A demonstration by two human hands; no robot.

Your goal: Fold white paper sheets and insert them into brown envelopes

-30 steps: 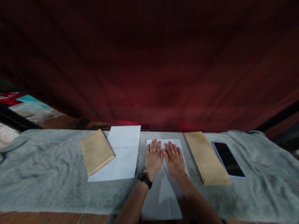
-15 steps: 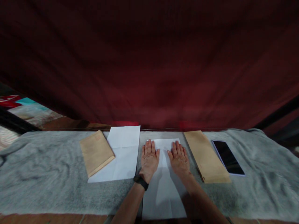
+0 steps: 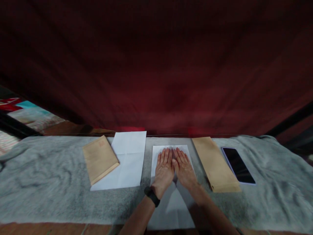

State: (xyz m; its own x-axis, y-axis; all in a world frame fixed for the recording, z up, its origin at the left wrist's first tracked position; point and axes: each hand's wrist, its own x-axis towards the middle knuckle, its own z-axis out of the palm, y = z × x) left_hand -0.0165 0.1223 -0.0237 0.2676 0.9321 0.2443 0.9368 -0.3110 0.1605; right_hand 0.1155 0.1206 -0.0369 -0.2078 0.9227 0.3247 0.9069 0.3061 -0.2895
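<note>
A white sheet of paper [image 3: 174, 212] with faint crease lines lies lengthwise in front of me. Both hands rest flat on its far half, side by side, thumbs close together. My left hand [image 3: 165, 167] is open, palm down, fingers stretched away from me; a black wristband [image 3: 152, 196] circles that wrist. My right hand [image 3: 184, 166] is likewise open and palm down, pressed on the paper's right side. Neither hand grips anything. The paper beneath the palms is hidden.
Left of the hands, a brown envelope stack [image 3: 100, 159] overlaps another creased white sheet [image 3: 129, 163]. To the right lie longer brown envelopes [image 3: 216, 164] and a phone [image 3: 238, 165]. Everything sits on a grey cloth [image 3: 61, 195]. A dark red curtain [image 3: 161, 81] hangs behind.
Both hands have slid inward over the paper, from its two sides to its middle, and now nearly touch. They stay flat. The envelopes and phone have not moved.
</note>
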